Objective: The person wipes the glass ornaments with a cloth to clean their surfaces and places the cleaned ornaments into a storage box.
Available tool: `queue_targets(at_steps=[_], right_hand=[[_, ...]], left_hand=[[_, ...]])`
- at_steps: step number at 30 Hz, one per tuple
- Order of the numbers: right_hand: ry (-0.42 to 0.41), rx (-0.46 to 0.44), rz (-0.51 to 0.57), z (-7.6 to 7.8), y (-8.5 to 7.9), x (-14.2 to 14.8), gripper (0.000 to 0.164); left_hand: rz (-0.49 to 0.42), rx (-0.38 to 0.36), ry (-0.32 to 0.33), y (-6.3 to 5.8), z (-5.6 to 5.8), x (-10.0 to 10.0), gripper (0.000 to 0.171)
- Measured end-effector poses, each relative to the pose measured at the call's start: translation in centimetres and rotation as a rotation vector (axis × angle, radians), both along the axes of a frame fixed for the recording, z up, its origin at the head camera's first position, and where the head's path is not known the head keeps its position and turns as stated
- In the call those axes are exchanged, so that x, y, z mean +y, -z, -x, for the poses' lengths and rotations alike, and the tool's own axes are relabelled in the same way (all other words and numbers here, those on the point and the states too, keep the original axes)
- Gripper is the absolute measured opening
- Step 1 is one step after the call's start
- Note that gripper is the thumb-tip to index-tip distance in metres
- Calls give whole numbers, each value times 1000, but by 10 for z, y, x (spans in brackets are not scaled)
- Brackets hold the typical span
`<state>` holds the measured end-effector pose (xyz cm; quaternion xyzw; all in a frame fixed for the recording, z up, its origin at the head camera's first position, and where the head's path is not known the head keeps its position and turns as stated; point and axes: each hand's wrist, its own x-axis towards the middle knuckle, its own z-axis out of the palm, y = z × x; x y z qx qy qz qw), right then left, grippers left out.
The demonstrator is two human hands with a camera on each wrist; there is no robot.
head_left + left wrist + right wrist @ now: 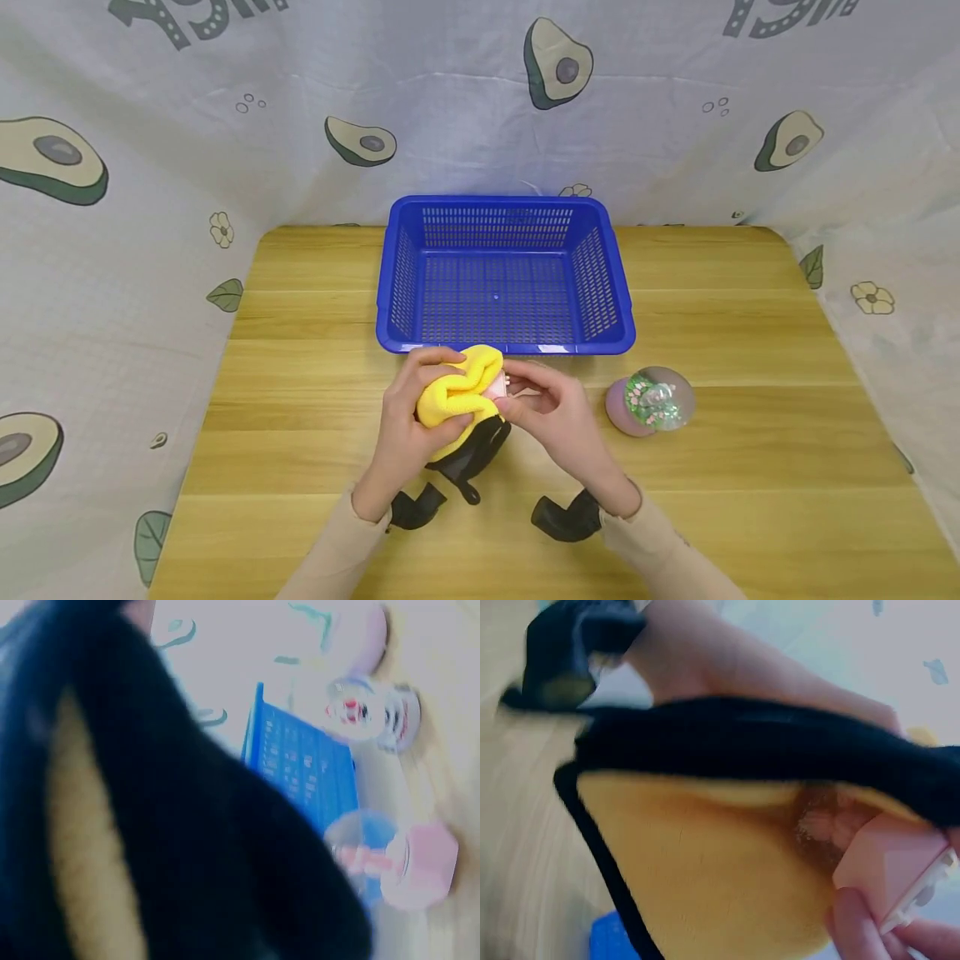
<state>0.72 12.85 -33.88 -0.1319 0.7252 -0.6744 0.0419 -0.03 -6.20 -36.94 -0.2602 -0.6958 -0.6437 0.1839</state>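
Observation:
My left hand (405, 425) grips a bunched yellow cloth with a black side (453, 404), fingers over its top and thumb at the front. My right hand (558, 421) pinches a pink faceted base (885, 859) at the cloth's right side. A clear globe (817, 825) with something pale pink inside joins that base and sits in the fold of the yellow fabric. Much of the globe is hidden by the cloth. In the left wrist view, dark blurred fabric (172, 810) covers a large part of the picture.
Behind the hands stands a blue plastic basket (495, 350) on the wooden table (750, 467). A snow globe with a lavender base (628, 408) lies tilted to the right. The left wrist view also shows a globe with a pink base (424, 866) and a white-based one (401, 720).

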Motion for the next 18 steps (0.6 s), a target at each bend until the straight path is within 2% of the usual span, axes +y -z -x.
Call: queue_targets(at_steps=[6,9,14,18], right_hand=[[-17,259,4,-1,3,-2,40],[-43,420,-20,1,3,-2,43],[-68,762,-124,8,1,-5,45],[-127,944,-171,10,-2,-8,35]], left_hand=[[-103,-159,54,1,0,-2,47],[-181,-260,101,3,0,-4,51],[-371,-495,179,8,0,-5,32],[-484,-652,231,8,-2,-7,28]])
